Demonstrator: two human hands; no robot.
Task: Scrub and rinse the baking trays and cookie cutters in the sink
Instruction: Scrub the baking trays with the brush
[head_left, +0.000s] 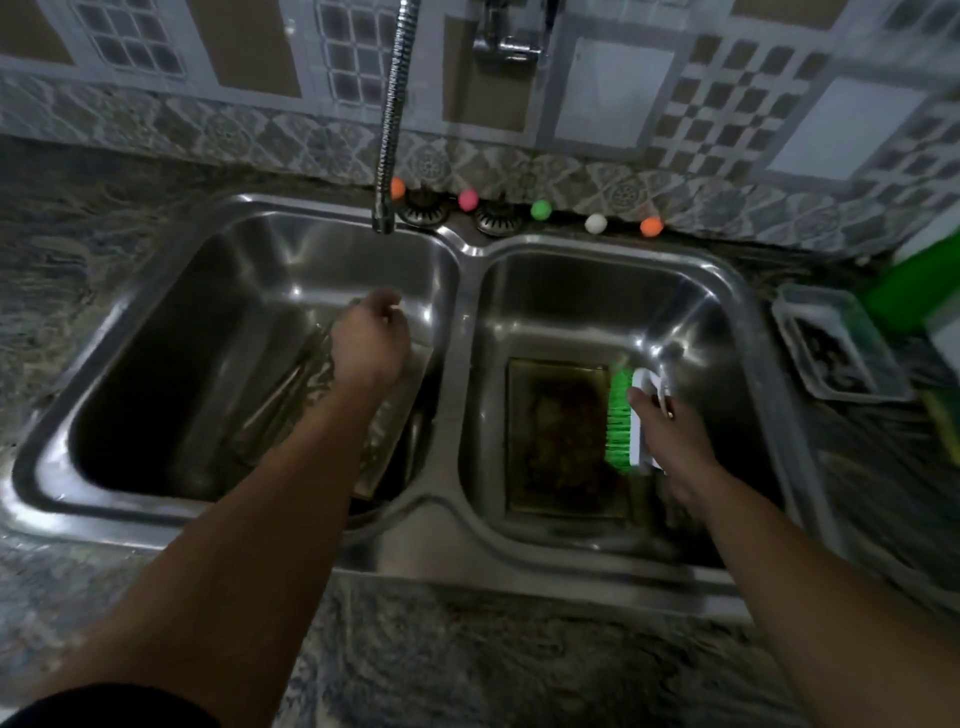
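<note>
Double steel sink (457, 540) set in a mottled stone counter (78, 234). Flexible metal tap hose (396, 104) hung over the left basin, w/ its outlet just above the left hand (370, 343). Five small coloured balls (541, 209) sat along the sink's back edge, near two round metal fittings (496, 221). On the counter at right: a clear plastic tub (831, 343) w/ dark contents, a green object (914, 291) behind it, too blurred to identify. No legible writing or brands anywhere.

Left hand reached into the left basin, fingers curled on the top edge of a tilted baking tray (311, 410); forearm hid much of it. Right hand (670, 431) gripped a white scrub brush (631, 421) w/ green bristles, beside a second baking tray (561, 441) lying flat in the right basin, its bottom dark and soiled.
</note>
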